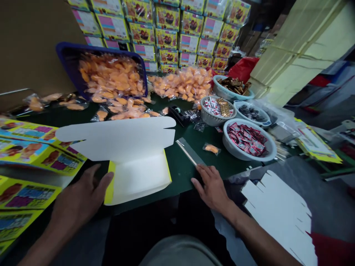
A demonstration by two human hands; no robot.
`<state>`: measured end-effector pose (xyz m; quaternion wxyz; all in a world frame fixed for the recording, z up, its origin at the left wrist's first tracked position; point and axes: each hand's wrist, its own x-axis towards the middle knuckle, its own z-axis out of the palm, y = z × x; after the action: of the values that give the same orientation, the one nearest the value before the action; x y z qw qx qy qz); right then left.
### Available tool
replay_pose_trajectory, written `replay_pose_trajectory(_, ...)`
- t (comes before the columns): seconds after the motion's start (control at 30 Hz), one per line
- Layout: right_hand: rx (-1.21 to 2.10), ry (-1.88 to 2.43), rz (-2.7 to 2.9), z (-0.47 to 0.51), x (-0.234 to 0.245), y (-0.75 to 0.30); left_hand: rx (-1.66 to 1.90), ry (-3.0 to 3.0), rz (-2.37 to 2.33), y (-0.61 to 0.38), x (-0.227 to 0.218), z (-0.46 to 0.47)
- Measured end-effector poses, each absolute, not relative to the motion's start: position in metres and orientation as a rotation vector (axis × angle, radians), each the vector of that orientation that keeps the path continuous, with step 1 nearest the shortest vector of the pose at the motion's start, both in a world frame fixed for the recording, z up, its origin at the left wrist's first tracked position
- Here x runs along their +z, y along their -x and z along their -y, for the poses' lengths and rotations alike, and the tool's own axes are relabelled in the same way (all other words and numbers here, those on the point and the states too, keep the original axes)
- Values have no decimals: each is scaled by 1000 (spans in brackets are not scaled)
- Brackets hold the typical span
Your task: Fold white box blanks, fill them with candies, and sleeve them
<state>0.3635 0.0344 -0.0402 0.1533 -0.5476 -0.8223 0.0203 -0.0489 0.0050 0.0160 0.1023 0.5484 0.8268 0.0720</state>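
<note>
A cardboard box (140, 179), white inside with yellow sides, stands on the table with its lid raised. My left hand (83, 194) is at the box's left side, thumb and fingers apart, the thumb beside the yellow wall. To the right of the box lies a clear plastic sleeve with thin pale sticks (188, 153). My right hand (209, 184) rests over the sleeve's near end, fingers stretched out and thumb spread away. A small wrapped orange piece (211, 149) lies just beyond my right hand.
A tilted blue bin (62, 62) spills wrapped orange pieces. Bowls of sachets stand right, the nearest a pale blue bowl (249, 157) with red packets. Printed yellow boxes (41, 147) are at left, more stacked behind. Flat white cartons (280, 214) lie at lower right.
</note>
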Motion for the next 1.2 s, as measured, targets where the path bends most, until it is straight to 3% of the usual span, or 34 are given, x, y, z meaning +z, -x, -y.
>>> replay_pose_trajectory(0.13, 46, 1505, 2432, -20, -42, -381, 827, -1929, -2493, 21, 13, 39)
replay_pose_trajectory(0.27, 33, 1335, 2408, -12, -63, -403, 673, -2402, -2288, 1, -5, 65)
replay_pose_trajectory(0.4, 130, 1246, 2291, -2, -74, -438, 692, -2477, -2196, 2, -30, 71)
replay_pose_trajectory(0.57, 4, 1558, 2069, -2, -19, -461, 843, -2425, -2084, 10, -44, 73)
replay_pose_trajectory(0.63, -52, 1522, 2060, -8, 13, -448, 865, -2417, -2053, 11, -45, 72)
replay_pose_trajectory(0.77, 91, 994, 2360, -36, 51, -379, 901, -2412, -2032, 13, -47, 72)
replay_pose_trajectory(0.87, 182, 794, 2564, -70, 53, -316, 882, -2412, -2026, 14, -48, 71)
replay_pose_trajectory(1.2, 78, 737, 3042, -120, 26, -203, 690, -2663, -1898, 26, -39, 65)
